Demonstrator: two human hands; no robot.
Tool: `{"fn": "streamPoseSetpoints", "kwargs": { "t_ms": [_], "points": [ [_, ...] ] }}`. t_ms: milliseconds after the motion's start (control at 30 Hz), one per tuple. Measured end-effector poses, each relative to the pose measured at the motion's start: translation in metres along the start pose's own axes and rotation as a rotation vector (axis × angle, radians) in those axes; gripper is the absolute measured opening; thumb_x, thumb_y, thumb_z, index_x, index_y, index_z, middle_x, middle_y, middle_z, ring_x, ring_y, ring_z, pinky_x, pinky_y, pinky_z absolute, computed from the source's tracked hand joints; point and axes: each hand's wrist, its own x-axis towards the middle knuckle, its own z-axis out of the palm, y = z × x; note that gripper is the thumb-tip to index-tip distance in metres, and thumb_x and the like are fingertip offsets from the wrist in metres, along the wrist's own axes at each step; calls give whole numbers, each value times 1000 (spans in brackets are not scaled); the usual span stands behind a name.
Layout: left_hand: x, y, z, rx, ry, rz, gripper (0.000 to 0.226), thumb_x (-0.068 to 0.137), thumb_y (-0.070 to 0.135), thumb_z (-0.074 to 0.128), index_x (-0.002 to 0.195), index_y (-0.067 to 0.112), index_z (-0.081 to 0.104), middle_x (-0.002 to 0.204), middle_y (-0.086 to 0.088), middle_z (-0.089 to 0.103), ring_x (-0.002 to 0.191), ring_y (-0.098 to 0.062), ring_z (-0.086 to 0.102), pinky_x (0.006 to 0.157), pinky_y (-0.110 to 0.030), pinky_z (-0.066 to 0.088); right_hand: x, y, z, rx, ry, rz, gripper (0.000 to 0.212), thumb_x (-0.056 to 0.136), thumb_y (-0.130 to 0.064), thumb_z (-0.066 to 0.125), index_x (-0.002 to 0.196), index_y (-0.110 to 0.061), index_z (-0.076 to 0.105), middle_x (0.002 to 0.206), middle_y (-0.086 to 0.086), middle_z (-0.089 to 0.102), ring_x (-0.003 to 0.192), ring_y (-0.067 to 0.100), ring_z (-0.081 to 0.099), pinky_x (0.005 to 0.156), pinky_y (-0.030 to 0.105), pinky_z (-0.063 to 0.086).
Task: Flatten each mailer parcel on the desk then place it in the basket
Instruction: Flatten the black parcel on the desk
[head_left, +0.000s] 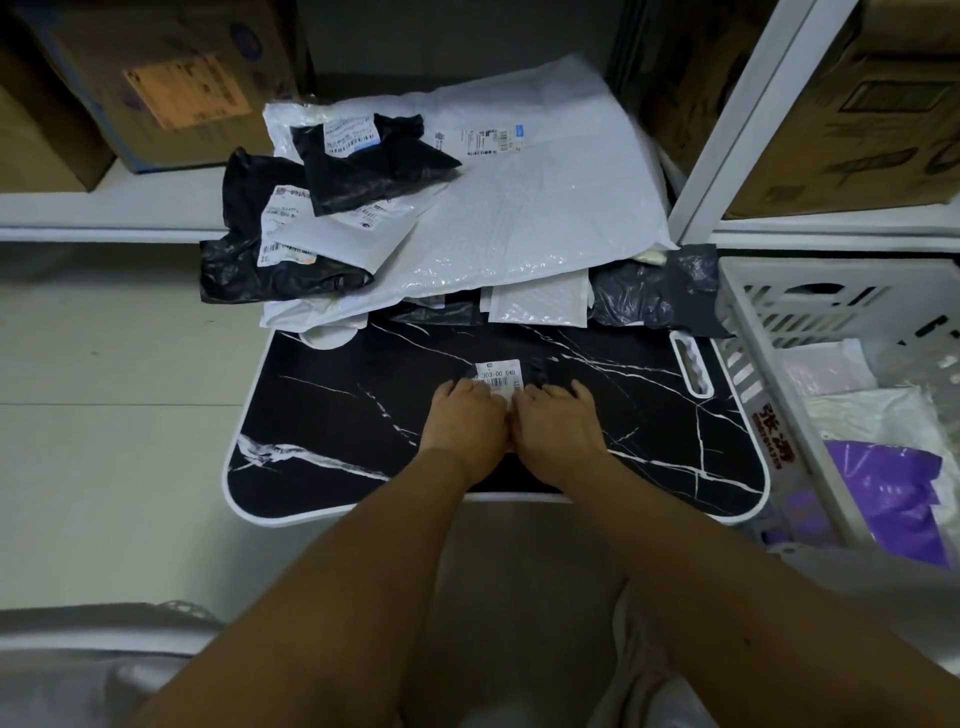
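- Lying flat near the middle of the desk (322, 415): a small black mailer parcel (537, 371), hard to tell from the black marbled top, with a white barcode label (497, 375) on it.
- Pressing down on the near part of that parcel: left hand (465, 418) and right hand (558, 423), side by side and touching at the thumbs, palms down, fingers spread flat rather than curled, nothing pinched or gripped.
- Covering the lower part of the label: the fingertips (483, 387) of the left hand.
- Piled along the far edge of the desk: more mailers, among them a large white bubble mailer (545, 208), a smaller white mailer (348, 236), two crumpled black labelled bags (363, 166) (249, 260) on the left, and a dark bag (654, 293) at the right end.
- Standing just beside the desk on the right: a white slotted basket (769, 332), holding a purple mailer (893, 493) and pale white ones (878, 415).
- Flanking the scene behind: white shelving (104, 218) with cardboard boxes (171, 88) left and right.
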Motion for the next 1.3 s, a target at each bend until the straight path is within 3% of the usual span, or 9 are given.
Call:
{"fn": "streamPoseSetpoints", "kwargs": {
  "t_ms": [67, 200, 333, 700, 800, 933, 1033, 1200, 1300],
  "points": [
    [6, -3, 0, 1, -2, 16, 40, 94, 40, 43, 125, 17, 52, 131, -7, 50, 127, -25, 39, 114, -44, 24, 9, 0, -3, 9, -7, -37, 51, 97, -42, 39, 141, -15, 40, 152, 3, 34, 146, 21, 17, 118, 48, 10],
    [3, -7, 19, -119, -190, -92, 63, 101, 45, 22, 153, 15, 3, 161, -8, -5, 148, -24, -5, 118, -53, 6, 17, 5, 3, 164, -138, -33, 57, 103, -38, 20, 155, -18, 6, 162, -3, -4, 148, 11, -7, 119, 47, 5],
    [6, -7, 20, -82, -233, -124, 58, 101, 43, 7, 152, 19, -7, 159, -11, -15, 147, -27, -14, 117, -54, -1, 19, 14, 4, 138, -179, -30, 56, 103, -42, 10, 155, -24, -1, 161, -5, -12, 147, 8, -11, 118, 52, 1],
    [2, 2, 14, -36, -295, -379, 72, 97, 56, 3, 152, 10, -7, 157, -23, -11, 146, -36, -13, 116, -56, -5, 20, -2, 5, 186, -207, 226, 62, 101, -49, 12, 154, -20, -1, 161, 9, -13, 148, 21, -11, 115, 60, -3],
    [-3, 2, 12, -47, -301, -458, 75, 96, 58, 3, 152, 7, -3, 158, -23, -6, 146, -36, -10, 115, -56, -2, 18, -12, 5, 252, -163, 377, 66, 101, -49, 20, 154, -11, 7, 160, 15, 0, 148, 28, 1, 114, 58, 7],
    [-16, 1, 5, -115, -110, -510, 52, 99, 32, 32, 144, 6, 26, 146, -18, 33, 135, -32, 31, 108, -45, 31, 2, -20, 2, 394, 143, 587, 42, 97, -33, 45, 132, -10, 38, 134, 11, 43, 122, 28, 42, 95, 45, 40],
    [-24, 4, -4, -289, -34, -543, 27, 93, 15, 39, 120, 10, 40, 120, -14, 55, 111, -29, 53, 89, -40, 44, -2, -18, -4, 697, 79, 744, 40, 96, -31, 47, 128, -8, 38, 127, 13, 50, 113, 32, 52, 84, 41, 43],
    [-29, 17, -17, -627, -42, -555, 24, 94, 7, 38, 118, 7, 35, 116, -20, 57, 104, -37, 59, 81, -42, 46, -6, -11, -22, 1031, -71, 775, 15, 85, -18, 55, 93, -7, 60, 85, 7, 61, 82, 26, 62, 76, 33, 52],
    [-28, 24, -30, -688, 48, -514, 24, 92, 7, 42, 116, 7, 36, 115, -20, 54, 101, -37, 58, 81, -44, 49, -9, -1, -39, 1112, -15, 755, 14, 84, -16, 58, 96, -9, 62, 87, 6, 59, 84, 27, 62, 78, 33, 54]
  ]
}}
